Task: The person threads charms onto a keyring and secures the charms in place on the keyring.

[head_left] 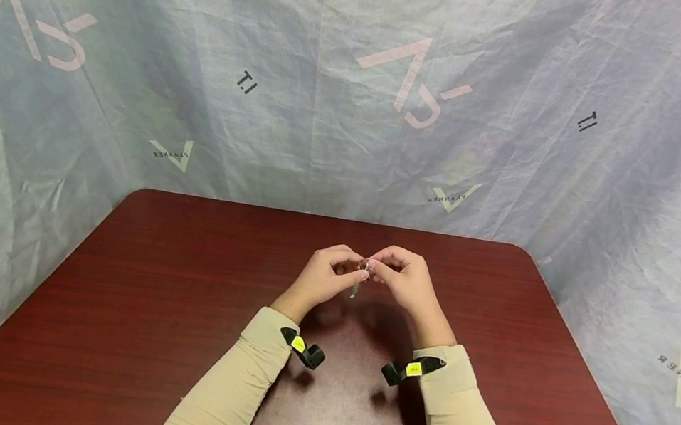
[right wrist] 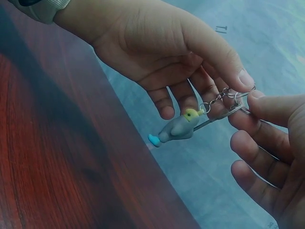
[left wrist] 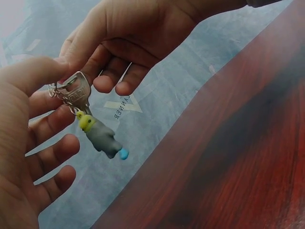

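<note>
Above the table, my left hand [head_left: 327, 277] and right hand [head_left: 406, 282] meet fingertip to fingertip. Between them is a metal key ring [right wrist: 246, 111], which both hands pinch with thumb and fingers. A silver key [left wrist: 81, 98] hangs at the ring, its head close to the fingertips. From a short chain [right wrist: 220, 94] dangles a small grey figurine charm [left wrist: 101, 136] with a yellow head and a blue tip. In the left wrist view the lower fingers of both hands are spread and loosely bent. The fingertips partly hide the ring, so whether the key is threaded on it I cannot tell.
A dark red wooden table [head_left: 175, 291] lies beneath the hands. Grey printed cloth [head_left: 304, 93] hangs behind it and at both sides. Black straps with yellow labels sit on the left cuff [head_left: 273, 329] and the right cuff [head_left: 446, 366].
</note>
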The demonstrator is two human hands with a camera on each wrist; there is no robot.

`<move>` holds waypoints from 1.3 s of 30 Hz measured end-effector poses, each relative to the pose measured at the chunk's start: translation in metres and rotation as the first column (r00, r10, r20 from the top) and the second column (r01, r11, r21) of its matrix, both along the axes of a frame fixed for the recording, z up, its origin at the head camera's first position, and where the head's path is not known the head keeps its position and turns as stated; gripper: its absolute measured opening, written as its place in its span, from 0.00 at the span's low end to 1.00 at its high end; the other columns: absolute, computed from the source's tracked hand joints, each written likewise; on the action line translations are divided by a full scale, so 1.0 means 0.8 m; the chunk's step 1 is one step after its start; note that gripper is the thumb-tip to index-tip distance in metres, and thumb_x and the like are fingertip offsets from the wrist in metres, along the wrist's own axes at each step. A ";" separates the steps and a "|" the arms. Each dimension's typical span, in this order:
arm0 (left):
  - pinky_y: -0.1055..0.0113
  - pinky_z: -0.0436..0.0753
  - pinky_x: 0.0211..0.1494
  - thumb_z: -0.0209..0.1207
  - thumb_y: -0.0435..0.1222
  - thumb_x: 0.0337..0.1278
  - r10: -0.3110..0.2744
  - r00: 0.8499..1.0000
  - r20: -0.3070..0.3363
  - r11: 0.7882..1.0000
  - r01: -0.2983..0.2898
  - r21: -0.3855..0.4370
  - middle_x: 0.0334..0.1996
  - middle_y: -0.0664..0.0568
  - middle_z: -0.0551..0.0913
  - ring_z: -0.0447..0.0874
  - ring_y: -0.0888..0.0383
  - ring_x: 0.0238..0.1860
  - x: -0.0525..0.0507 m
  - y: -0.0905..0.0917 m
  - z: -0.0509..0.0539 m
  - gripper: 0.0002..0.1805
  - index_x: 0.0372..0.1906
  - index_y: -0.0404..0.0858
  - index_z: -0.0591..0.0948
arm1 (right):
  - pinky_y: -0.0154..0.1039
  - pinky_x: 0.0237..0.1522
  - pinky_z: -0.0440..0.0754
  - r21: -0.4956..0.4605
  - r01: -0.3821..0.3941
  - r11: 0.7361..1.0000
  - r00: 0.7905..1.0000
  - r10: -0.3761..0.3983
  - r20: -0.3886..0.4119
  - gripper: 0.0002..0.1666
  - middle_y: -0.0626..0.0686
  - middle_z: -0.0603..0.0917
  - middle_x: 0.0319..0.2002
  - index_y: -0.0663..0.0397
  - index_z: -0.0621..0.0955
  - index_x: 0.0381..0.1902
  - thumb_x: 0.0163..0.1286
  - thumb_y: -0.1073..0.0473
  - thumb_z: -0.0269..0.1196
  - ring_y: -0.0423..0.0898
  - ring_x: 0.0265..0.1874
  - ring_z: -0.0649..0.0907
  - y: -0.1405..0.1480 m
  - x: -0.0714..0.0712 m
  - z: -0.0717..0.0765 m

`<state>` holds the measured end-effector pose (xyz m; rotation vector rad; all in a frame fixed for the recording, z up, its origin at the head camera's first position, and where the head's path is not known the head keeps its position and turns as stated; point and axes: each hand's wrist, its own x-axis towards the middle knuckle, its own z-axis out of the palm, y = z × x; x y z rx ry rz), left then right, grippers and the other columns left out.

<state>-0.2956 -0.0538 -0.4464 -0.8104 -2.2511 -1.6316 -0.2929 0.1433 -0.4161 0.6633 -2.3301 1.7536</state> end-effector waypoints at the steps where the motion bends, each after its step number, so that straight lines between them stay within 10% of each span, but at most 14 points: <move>1: 0.67 0.79 0.33 0.71 0.36 0.59 0.001 1.000 0.000 1.000 -0.001 -0.002 0.34 0.52 0.84 0.78 0.59 0.30 0.000 0.000 0.000 0.08 0.42 0.39 0.89 | 0.35 0.30 0.83 0.005 0.003 1.000 1.000 -0.003 0.002 0.04 0.62 0.87 0.30 0.67 0.85 0.37 0.67 0.68 0.68 0.47 0.25 0.83 0.000 0.000 0.000; 9: 0.65 0.79 0.33 0.70 0.37 0.61 -0.004 1.000 0.023 1.000 0.004 -0.013 0.34 0.56 0.83 0.78 0.58 0.29 0.000 0.000 -0.002 0.08 0.43 0.40 0.89 | 0.36 0.31 0.83 0.069 0.009 0.998 1.000 -0.008 -0.012 0.04 0.65 0.87 0.30 0.70 0.85 0.37 0.68 0.71 0.66 0.67 0.30 0.83 -0.003 0.013 0.017; 17: 0.64 0.79 0.34 0.66 0.37 0.66 -0.029 0.997 0.069 0.999 0.027 0.033 0.37 0.53 0.86 0.80 0.55 0.32 -0.003 -0.005 -0.006 0.06 0.43 0.41 0.89 | 0.34 0.30 0.80 0.145 0.001 0.989 0.999 0.004 -0.038 0.03 0.64 0.86 0.29 0.68 0.86 0.35 0.67 0.70 0.67 0.65 0.30 0.83 -0.011 0.033 0.039; 28: 0.66 0.81 0.36 0.67 0.29 0.61 -0.175 0.966 0.192 0.982 0.156 0.111 0.37 0.47 0.85 0.82 0.54 0.35 -0.003 -0.007 -0.005 0.15 0.53 0.35 0.84 | 0.49 0.33 0.84 0.060 0.012 0.998 1.000 -0.011 -0.019 0.04 0.57 0.88 0.31 0.61 0.87 0.38 0.69 0.64 0.68 0.50 0.28 0.83 0.004 -0.003 -0.005; 39: 0.54 0.82 0.35 0.64 0.27 0.64 -0.211 0.962 0.172 0.970 0.184 0.162 0.36 0.47 0.85 0.83 0.53 0.32 -0.006 -0.011 -0.008 0.12 0.51 0.32 0.83 | 0.37 0.31 0.84 0.040 0.005 0.999 1.000 -0.005 -0.001 0.02 0.52 0.88 0.30 0.61 0.86 0.37 0.67 0.67 0.68 0.44 0.27 0.83 0.003 -0.002 -0.005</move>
